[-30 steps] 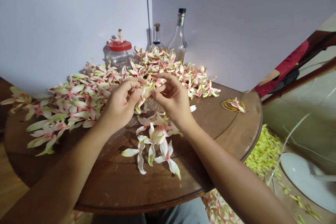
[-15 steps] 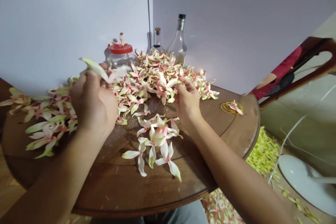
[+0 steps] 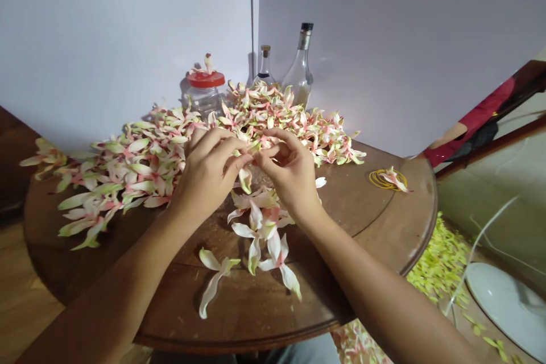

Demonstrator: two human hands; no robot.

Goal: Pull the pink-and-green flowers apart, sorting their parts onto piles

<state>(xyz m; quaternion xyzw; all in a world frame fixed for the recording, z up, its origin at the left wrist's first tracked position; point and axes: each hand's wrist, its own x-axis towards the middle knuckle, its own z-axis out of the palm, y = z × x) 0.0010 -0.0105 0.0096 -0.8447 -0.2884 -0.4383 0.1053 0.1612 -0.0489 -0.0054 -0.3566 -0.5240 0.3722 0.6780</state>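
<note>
My left hand (image 3: pixel 209 168) and my right hand (image 3: pixel 292 173) meet over the middle of the round table, thumbs and fingertips nearly touching. Between them is a small flower (image 3: pixel 245 180) with pale, green-tipped petals, one petal hanging below the fingers. Both hands are closed in a pinch on it; the fingers hide most of it. Just below lies a loose cluster of white and pink flowers (image 3: pixel 279 261). A single flower (image 3: pixel 217 276) rests to its left. Behind my hands spreads a large heap of the same flowers (image 3: pixel 264 105), reaching down the left side (image 3: pixel 128 168).
At the back stand a red-lidded jar (image 3: pixel 205 82), a small corked bottle (image 3: pixel 265 71) and a tall bottle (image 3: pixel 301 71) against the wall. Yellow rubber bands (image 3: pixel 386 180) lie right on the table (image 3: pixel 362 210). Yellow-green petals (image 3: pixel 439 261) cover the floor near a white round base (image 3: pixel 503 307).
My left hand has come in from the left, where it held a flower up, and my right hand has drawn back from the heap to meet it. The view has shifted slightly left.
</note>
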